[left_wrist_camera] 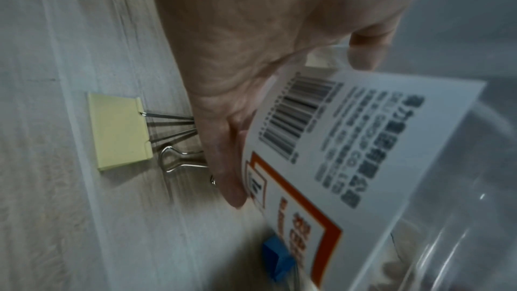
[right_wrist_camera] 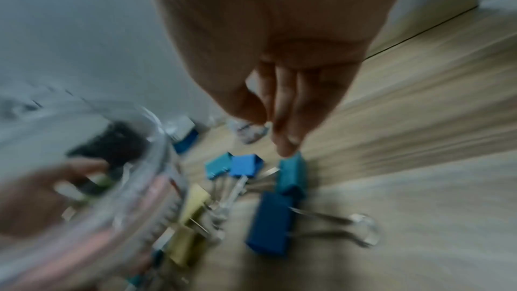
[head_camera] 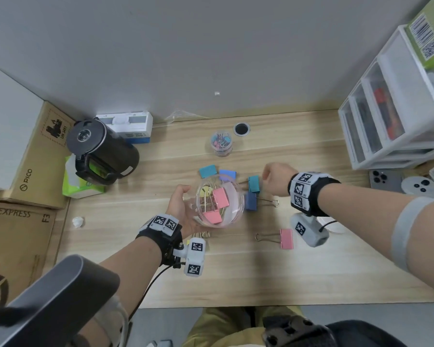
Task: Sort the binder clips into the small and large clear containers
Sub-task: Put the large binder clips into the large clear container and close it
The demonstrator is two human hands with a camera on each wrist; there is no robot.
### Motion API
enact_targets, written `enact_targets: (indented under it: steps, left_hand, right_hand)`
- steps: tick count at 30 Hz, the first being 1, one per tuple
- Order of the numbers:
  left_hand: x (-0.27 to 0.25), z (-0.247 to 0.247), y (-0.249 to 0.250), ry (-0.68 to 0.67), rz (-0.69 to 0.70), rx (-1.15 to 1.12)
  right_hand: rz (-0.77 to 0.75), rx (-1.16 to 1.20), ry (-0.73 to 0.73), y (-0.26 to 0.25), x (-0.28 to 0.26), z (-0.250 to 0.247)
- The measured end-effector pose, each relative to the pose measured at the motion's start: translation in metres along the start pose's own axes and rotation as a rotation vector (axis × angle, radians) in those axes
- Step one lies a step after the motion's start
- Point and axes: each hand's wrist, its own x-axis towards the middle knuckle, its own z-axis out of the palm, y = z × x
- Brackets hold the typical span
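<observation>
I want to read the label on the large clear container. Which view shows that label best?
The left wrist view: the label fills the frame, barcode and print facing the camera, beside the left hand holding the large clear container. The head view shows the container from above, label hidden. The right wrist view shows only its blurred wall.

Head view: high, looking straight down on the surface (head_camera: 236, 271), both forearms in frame. Wrist views: close, low, along each palm, blurred. All three share the large clear container (head_camera: 219, 200) at centre.
</observation>
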Motion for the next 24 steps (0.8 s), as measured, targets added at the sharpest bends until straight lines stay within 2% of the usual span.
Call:
enact_targets:
  steps: [3, 7, 9, 11, 16, 21, 24]
  left_hand:
    - [0.001, 0.003, 0.0, -0.001, 0.0, 0.014]
    - [0.004, 0.005, -0.003, -0.008, -0.017, 0.016]
    - [0.006, 0.005, -0.004, -0.01, -0.023, 0.026]
    - [0.007, 0.006, -0.004, -0.003, -0.024, 0.029]
    - [0.01, 0.004, -0.003, 0.0, -0.033, 0.024]
    - [0.006, 0.005, 0.002, 0.025, -0.026, 0.029]
    - [0.003, 0.005, 0.009, 0.027, -0.022, 0.033]
  right_hand:
    - [-0.009, -0.259, -0.202, 0.023, -0.005, 0.021]
    - [-0.028, -0.361, -0.324, 0.034, -0.016, 0.047]
    - [-0.027, -0.522, -0.394, 0.029, -0.018, 0.063]
    - [-0.04, -0.644, -0.357, 0.023, -0.022, 0.073]
    - [-0.082, -0.682, -0.273, 0.02, -0.026, 0.072]
    - [-0.069, -0.561, -0.326, 0.02, -0.016, 0.044]
    - [-0.108, -0.388, -0.227, 0.016, -0.012, 0.013]
